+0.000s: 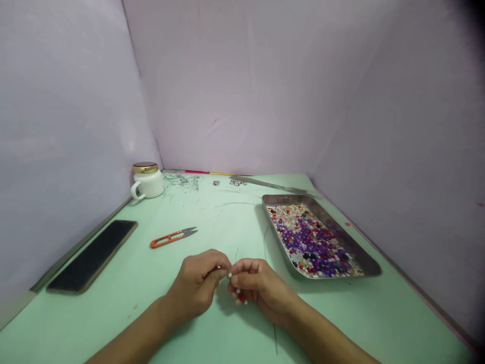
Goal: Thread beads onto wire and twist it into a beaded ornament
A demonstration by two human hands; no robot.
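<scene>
My left hand pinches at a small white bead between the two hands, near the table's front. My right hand meets it from the other side, thumb and forefinger closed on the beadwork. Red and white beads hang below the right fingers, strung together. A thin wire rises behind my right hand, and another length shows below that wrist. Parts of the beadwork are hidden by the fingers.
A metal tray of purple, red, black and pale beads stands at right. Orange thread snips and a black phone lie left. A lidded white mug, wire scraps, beaded pieces and long wires are at the back.
</scene>
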